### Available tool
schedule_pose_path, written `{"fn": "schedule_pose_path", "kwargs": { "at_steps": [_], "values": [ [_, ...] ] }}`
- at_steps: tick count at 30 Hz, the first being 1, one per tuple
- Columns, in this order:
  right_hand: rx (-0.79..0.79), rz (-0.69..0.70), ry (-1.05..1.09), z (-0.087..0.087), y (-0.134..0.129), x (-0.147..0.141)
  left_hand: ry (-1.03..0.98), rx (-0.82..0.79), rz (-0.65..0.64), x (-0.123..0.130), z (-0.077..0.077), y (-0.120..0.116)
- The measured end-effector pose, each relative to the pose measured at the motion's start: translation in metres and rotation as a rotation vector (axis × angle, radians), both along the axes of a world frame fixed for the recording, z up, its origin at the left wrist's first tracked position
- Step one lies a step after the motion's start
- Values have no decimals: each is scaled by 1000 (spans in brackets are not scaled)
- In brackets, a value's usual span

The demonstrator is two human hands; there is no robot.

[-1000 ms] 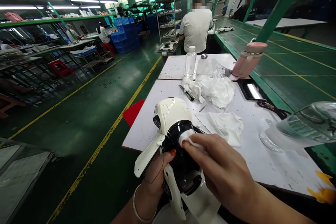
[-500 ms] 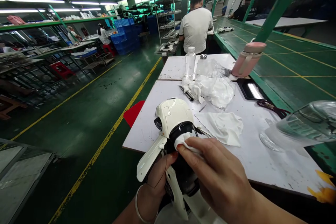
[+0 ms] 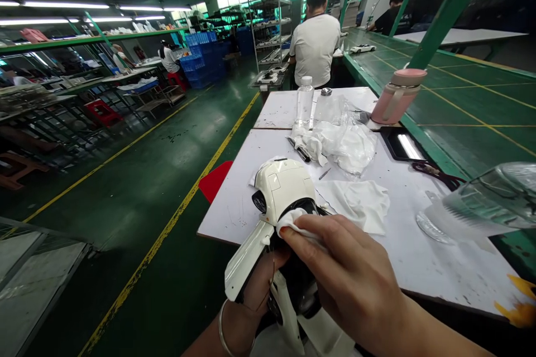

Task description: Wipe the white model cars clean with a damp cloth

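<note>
A white model car (image 3: 288, 184) with a black windscreen area is held up over the near edge of the table, its left door (image 3: 247, 259) swung open. Under and beside it my left hand (image 3: 259, 284), with a bangle on the wrist, grips the body; the door and car hide part of its fingers. My right hand (image 3: 352, 268) pinches a folded white cloth (image 3: 293, 220) and presses it against the windscreen. Beyond the car, another white cloth (image 3: 360, 203) lies flat on the white tabletop (image 3: 226, 206).
Farther back on the table are a clear bottle (image 3: 305, 103), crumpled plastic bags (image 3: 347, 142) and a pink flask (image 3: 397, 97). A dark tablet-like device (image 3: 401, 145) and a large clear water container (image 3: 494, 198) stand at right. A person in a white shirt (image 3: 316, 44) sits ahead.
The car has tipped and shifted slightly right, with my left hand moving along. The cloth stays on the windscreen, now closer to the roof-side edge of the white body.
</note>
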State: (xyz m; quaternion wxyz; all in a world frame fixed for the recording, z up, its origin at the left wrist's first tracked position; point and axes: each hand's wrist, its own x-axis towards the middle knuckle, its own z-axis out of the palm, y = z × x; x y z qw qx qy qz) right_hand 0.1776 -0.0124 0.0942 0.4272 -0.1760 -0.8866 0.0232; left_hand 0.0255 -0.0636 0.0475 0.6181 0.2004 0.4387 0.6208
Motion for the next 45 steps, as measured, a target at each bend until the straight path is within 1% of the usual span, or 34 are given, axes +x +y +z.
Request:
{"fn": "schedule_pose_path", "kwargs": {
  "at_steps": [3, 7, 10, 13, 16, 17, 19, 22, 24, 27, 29, 31, 33, 36, 39, 41, 43, 45],
  "values": [
    [-30, -32, 8, -1, 4, 0, 18, 12, -12, 1, 1, -1],
    [-6, -104, 18, -7, 8, 5, 45, 42, 7, 2, 0, -5],
    [13, -145, 18, -7, 6, 6, 90, 65, 22, 1, 1, -7],
    [14, -73, 14, -4, 2, 4, 182, 62, 33, -2, 7, -7],
    [17, 6, 0, -1, 0, 2, 237, 70, 10, -3, 10, -7],
    [17, 0, 2, -1, 0, 2, 229, 78, 12, -3, 9, -7],
    [13, -56, 17, -3, 3, 3, 176, 87, 47, -2, 5, -7],
    [-3, -150, 23, -9, 8, 9, 14, 91, 66, -1, -4, -7],
    [-17, -182, 25, -13, 10, 13, -79, 118, 55, -1, -8, -6],
    [-27, -216, 37, -19, 11, 18, -130, 169, 37, -2, -8, -6],
    [-18, -237, 41, -21, 10, 20, -149, 160, 31, -2, -5, -6],
    [-14, -241, 45, -21, 7, 22, -160, 126, 36, -2, -3, -9],
    [-24, -209, 51, -18, 2, 21, -153, 96, 44, -2, -2, -11],
    [-20, -77, 62, -13, -8, 18, -129, 73, 31, -2, -2, -14],
    [11, 20, 77, -11, -12, 16, -117, 103, -10, -4, -6, -14],
    [-1, 3, 76, -15, -10, 18, -90, 98, 30, -5, -11, -14],
    [-22, -71, 58, -19, -6, 21, -42, 87, 100, -7, -15, -14],
    [-33, -148, 52, -23, -4, 24, -14, 112, 139, -9, -19, -14]
  ]
}}
